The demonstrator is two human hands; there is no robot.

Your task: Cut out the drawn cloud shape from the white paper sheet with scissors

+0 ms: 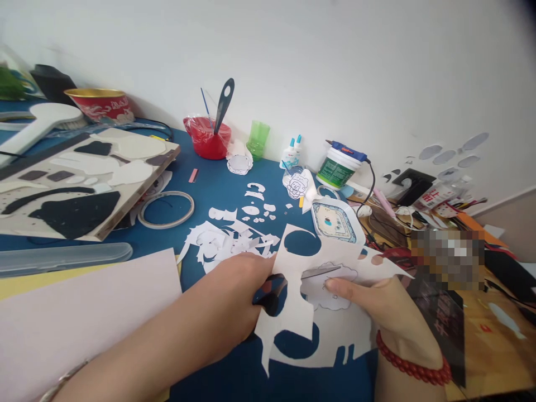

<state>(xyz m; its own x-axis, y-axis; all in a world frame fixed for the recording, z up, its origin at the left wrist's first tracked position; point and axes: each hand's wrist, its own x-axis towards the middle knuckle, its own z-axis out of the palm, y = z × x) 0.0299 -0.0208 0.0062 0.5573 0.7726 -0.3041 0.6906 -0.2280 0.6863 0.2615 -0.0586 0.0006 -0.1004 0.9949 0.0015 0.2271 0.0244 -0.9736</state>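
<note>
The left hand [234, 296] is curled tight around the dark handles of a pair of scissors [293, 282], whose blades point to the right and lie partly open across a white paper sheet [293, 318]. The right hand [381, 304] pinches that sheet from the other side, thumb on top, fingers tucked under and hidden, just beside the blade tips. A red bead bracelet [412, 365] circles its wrist. The sheet is held above the near middle of the blue desk [218, 184]; it is full of cut-out holes, and a printed cloud-like shape [330, 287] sits right at the blades.

Beyond the hands, white paper scraps [234, 237] lie scattered over the middle of the desk. A pale pink sheet [84, 312] covers the near left corner, with a clear plastic case [62, 258] just past it. Further left, a board [84, 178] carries black and white cut pieces, and a tape ring [166, 209] lies beside its right edge. Along the far edge by the wall stand a red cup [208, 139] with tools in it, a green cup [258, 139], two small glue bottles [292, 152] and a white tub [337, 167].
</note>
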